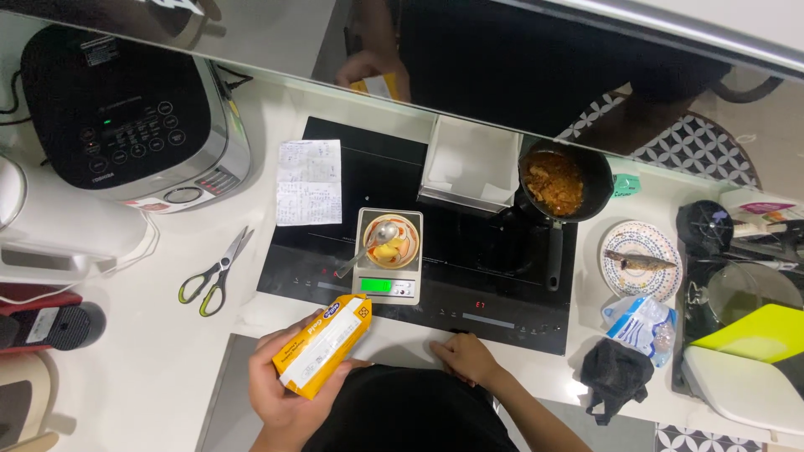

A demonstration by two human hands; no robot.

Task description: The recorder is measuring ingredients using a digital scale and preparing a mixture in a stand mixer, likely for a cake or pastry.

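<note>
Before scale [389, 254], left hand [280, 389] grips packet [325, 345]

bowl [391, 240] on scale [389, 258], on cooktop [469, 251] | spoon [368, 247] in bowl | pan [557, 186] right of scale | paper [309, 182] left | scissors [216, 272] further left on worktop [159, 351] | plate [642, 261] right of cooktop

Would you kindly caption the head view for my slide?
Left hand holds a yellow packet; right hand rests by the scale.
</note>
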